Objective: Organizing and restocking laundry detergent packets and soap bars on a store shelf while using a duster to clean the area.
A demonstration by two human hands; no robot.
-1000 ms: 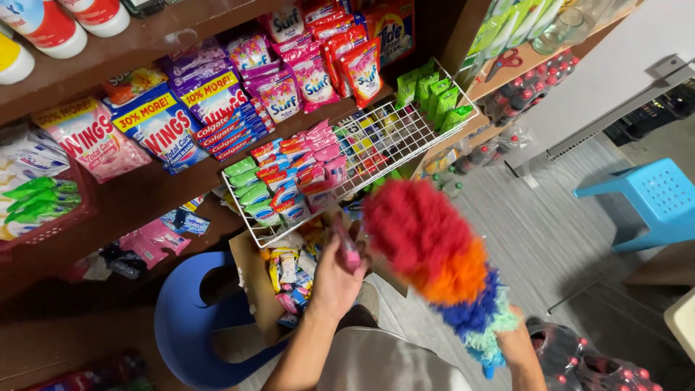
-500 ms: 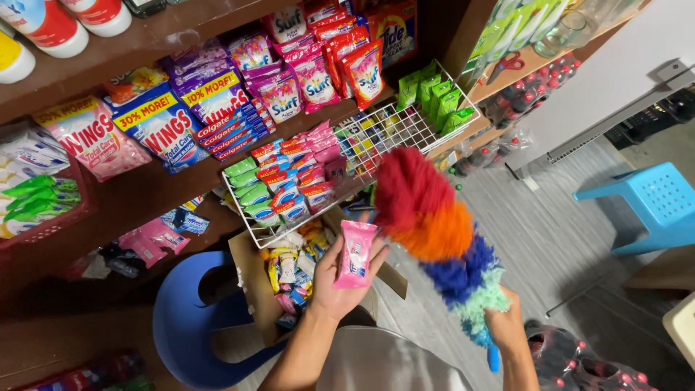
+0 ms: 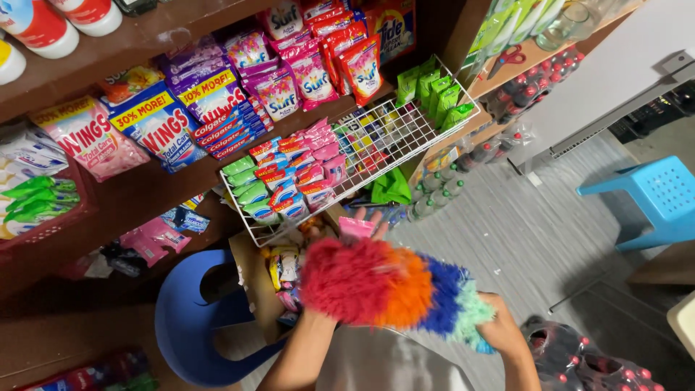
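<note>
The wire rack (image 3: 376, 145) is standing crowded with sachets. The rainbow duster (image 3: 394, 286), gripped by the right hand (image 3: 503, 329), is hiding the left hand (image 3: 365, 226) (fingers pinching a pink sachet (image 3: 356, 226)), so a blind sweep is risking knocking packets loose.

above and ahead of the hands, a white wire rack (image 3: 405, 145) juts from the wooden shelf (image 3: 152, 192). its left half holds rows of pink, red and green sachets (image 3: 289, 181); green sachets (image 3: 434, 94) stand at its far right corner. up and left of the hands, the shelf carries detergent bags (image 3: 130, 130) and toothpaste boxes (image 3: 224, 127). right of the hands, the grey plank floor (image 3: 507, 239) bears a light blue plastic stool (image 3: 651, 199); left, a dark blue stool (image 3: 195, 318).
</note>
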